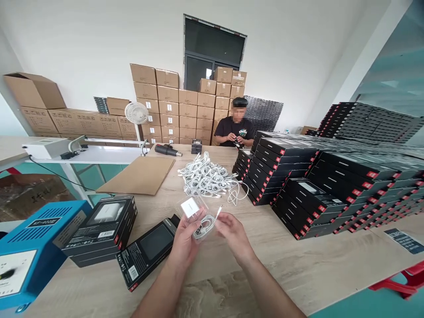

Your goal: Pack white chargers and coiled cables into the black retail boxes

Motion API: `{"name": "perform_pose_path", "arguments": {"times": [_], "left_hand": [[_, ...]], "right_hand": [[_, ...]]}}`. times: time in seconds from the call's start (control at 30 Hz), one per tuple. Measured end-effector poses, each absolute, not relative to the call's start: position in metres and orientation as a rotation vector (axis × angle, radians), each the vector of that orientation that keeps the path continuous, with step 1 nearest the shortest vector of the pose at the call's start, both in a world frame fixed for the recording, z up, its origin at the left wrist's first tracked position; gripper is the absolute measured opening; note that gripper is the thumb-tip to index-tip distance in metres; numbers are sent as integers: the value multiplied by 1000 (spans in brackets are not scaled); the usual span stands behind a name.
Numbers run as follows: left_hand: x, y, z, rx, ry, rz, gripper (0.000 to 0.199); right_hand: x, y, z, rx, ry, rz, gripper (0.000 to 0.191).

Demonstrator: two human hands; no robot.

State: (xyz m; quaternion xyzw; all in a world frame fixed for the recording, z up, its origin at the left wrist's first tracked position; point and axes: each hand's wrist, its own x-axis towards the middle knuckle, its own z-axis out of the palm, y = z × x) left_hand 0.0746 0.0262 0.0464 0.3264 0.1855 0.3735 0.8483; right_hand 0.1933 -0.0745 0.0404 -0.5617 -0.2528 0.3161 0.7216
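My left hand [186, 238] is closed round a clear plastic tray [202, 202] that bears a white charger plug [190, 207]. A coiled white charging cable [204, 226] lies over the tray's near part, beside my left thumb. Between its thumb and fingers my right hand [232, 232] pinches the cable near one connector, which points up. Just left of my left hand lies an opened black box [149, 251] with a window in its lid. Beyond the hands is a tangled heap of white cables [205, 174].
Stacked black boxes [281, 165] fill the table's right side. Two black boxes [102, 225] and a blue machine [43, 247] stand at left, with a cardboard sheet [141, 174] behind. A heat gun [167, 150] lies farther back. Across the table sits another person [235, 128].
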Motion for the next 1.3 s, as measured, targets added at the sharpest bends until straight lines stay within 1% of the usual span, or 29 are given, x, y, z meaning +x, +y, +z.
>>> {"name": "perform_pose_path", "arguments": {"times": [0.1,0.2,0.37,0.5,0.57,0.63,0.73,0.83,0.87,0.97,1.03,1.13,1.3], "left_hand": [[73,23,51,715,373,733,57],[73,20,52,731,371,702,56],[73,20,50,735,370,674,52],[67,26,51,745,311,577,56],[64,29,52,754,315,561,59],[63,30,54,744,335,595,61],[64,28,55,732,329,621,64],[66,26,56,769,328,621,67],[66,26,56,781,331,627,67],[65,27,55,781,336,616,69],[64,28,55,763,338,608,71],[62,28,57,750,350,614,70],[61,27,58,729,338,604,67]], "right_hand": [[194,-78,49,-1267,-575,884,50],[196,-72,52,-1252,-482,1011,41],[192,-54,40,-1340,-383,926,28],[188,-58,31,-1348,-444,930,30],[189,-65,30,-1352,-550,871,36],[192,-70,31,-1388,-656,669,39],[193,-71,35,-1457,-702,354,29],[191,-70,39,-1449,-668,360,23],[191,-69,41,-1423,-638,398,25],[192,-70,46,-1295,-524,511,42],[194,-71,49,-1196,-462,581,49],[198,-73,52,-1081,-389,672,51],[200,-73,50,-906,-308,754,44]]}}
